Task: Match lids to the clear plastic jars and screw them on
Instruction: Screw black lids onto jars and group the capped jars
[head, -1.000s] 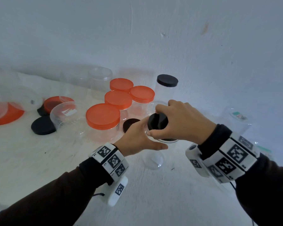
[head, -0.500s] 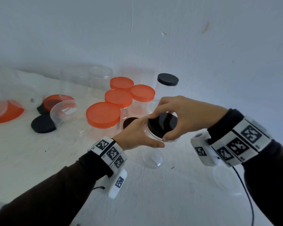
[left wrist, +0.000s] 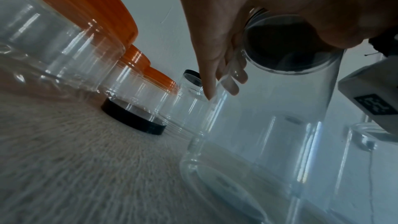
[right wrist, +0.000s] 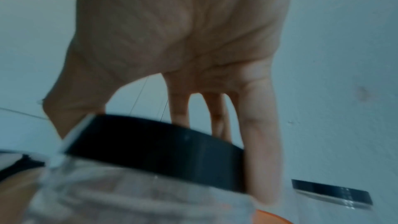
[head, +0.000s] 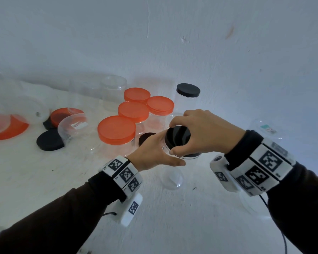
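My left hand [head: 151, 154]: it curled round the upper wall of a clear jar [left wrist: 269, 134], thumb stretched along the near side, fingers wrapped behind it
My right hand [head: 204, 132]: it came down from above, fingertips and thumb pinching the rim of a black lid [head: 178, 138]
Black lid: it sat on the mouth of the clear jar; I could not tell whether it was fully screwed down
Clear jar: it stood upright on the white bench [head: 35, 176], just right of the orange-lidded group, its base showing below my hands
Orange-lidded jars [head: 134, 114]: four clear jars with orange lids clustered together, left of and behind my hands
Black-lidded jar [head: 187, 94]: a tall clear jar, already capped, stood behind my right hand near the wall
Loose black lids: one [head: 50, 140] lay flat on the bench at the left, another [head: 146, 137] lay between the orange-lidded group and my left hand
Tipped jar [head: 73, 127]: an open clear jar lay on its side beside the left black lid
Open jars [head: 113, 92]: uncapped clear jars stood at the back by the wall
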